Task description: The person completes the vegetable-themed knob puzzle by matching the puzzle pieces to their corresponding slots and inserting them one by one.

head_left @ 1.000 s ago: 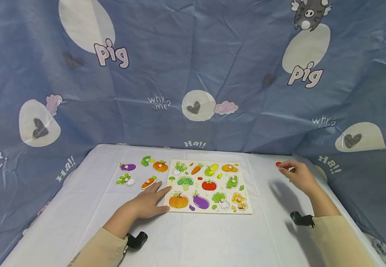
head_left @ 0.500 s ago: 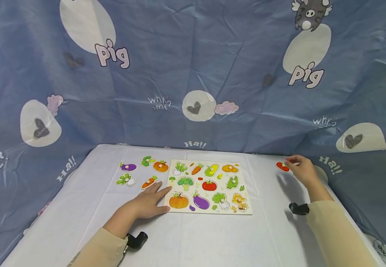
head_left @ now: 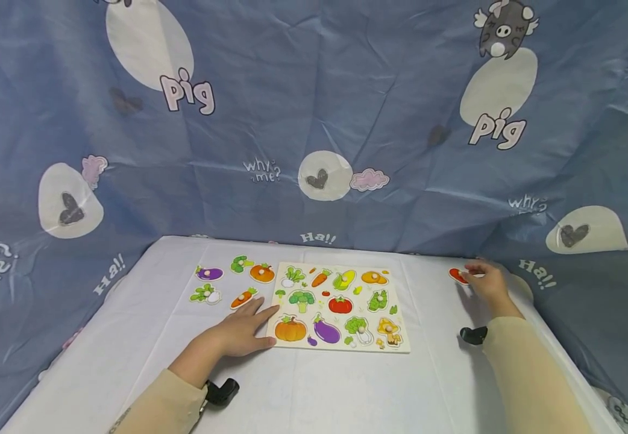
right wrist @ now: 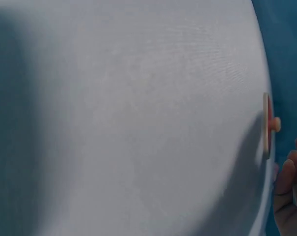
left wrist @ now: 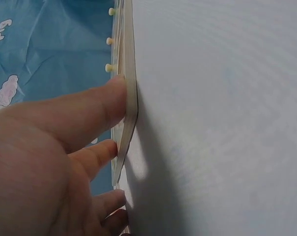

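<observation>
My left hand [head_left: 240, 331] rests at the lower left corner of a cream vegetable knob puzzle board [head_left: 341, 346]. In the left wrist view, the thumb of that hand [left wrist: 45, 157] touches the edge of the wooden board [left wrist: 131, 64], its other fingers spread past the corner. At the far right of the table, my right hand [head_left: 490, 286] hovers beside a red knobbed puzzle piece [head_left: 456, 275], probably the tomato. From the right wrist, the red piece [right wrist: 267, 140] lies flat, its knob standing up; the loosely bent fingers of the right hand [right wrist: 289, 191] appear apart from the knob.
Left of the board lie several loose knobbed pieces: an eggplant [head_left: 209, 273], a broccoli [head_left: 241, 264], a pumpkin [head_left: 262, 273], a leafy white vegetable [head_left: 204, 294] and a carrot [head_left: 243, 298]. A blue printed cloth [head_left: 270, 120] hangs behind the white-covered table [head_left: 346, 398].
My right hand has drawn back rightward from the red piece, uncovering more of it, then come slightly nearer again. The left hand stays on the board. The head view has tilted up slightly.
</observation>
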The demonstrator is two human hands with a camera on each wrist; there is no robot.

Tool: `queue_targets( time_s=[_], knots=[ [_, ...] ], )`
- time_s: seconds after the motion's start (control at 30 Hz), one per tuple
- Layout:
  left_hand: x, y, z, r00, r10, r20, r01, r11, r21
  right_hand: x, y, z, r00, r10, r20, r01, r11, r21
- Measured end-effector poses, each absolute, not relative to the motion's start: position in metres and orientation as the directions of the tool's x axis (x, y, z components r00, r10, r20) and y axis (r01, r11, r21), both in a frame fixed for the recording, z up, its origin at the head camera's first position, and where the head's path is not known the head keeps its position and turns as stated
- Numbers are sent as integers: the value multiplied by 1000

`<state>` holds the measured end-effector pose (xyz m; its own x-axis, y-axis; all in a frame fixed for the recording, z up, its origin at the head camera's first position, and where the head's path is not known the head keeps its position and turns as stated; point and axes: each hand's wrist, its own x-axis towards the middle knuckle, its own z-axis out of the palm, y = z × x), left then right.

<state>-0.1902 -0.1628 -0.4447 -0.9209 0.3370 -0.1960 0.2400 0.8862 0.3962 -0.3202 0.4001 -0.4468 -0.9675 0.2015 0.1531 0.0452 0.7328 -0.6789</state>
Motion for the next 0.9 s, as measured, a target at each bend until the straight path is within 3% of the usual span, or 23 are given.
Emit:
queue_targets(
  time_s=[0.2,0.63,0.9],
  knots=[
    [-188,-164,-445,-920,338,-199,236,882,407,-325,396,-452,-960,258,110,111,709,-697],
    [-191,-162,-445,-920,338,-199,239,885,400,-325,397,-455,-991,134,20,84,724,-685],
    [-190,-164,-445,-920,337,-202,236,885,402,-328,394,-458,-989,146,-20,117,695,-710]
  ],
)
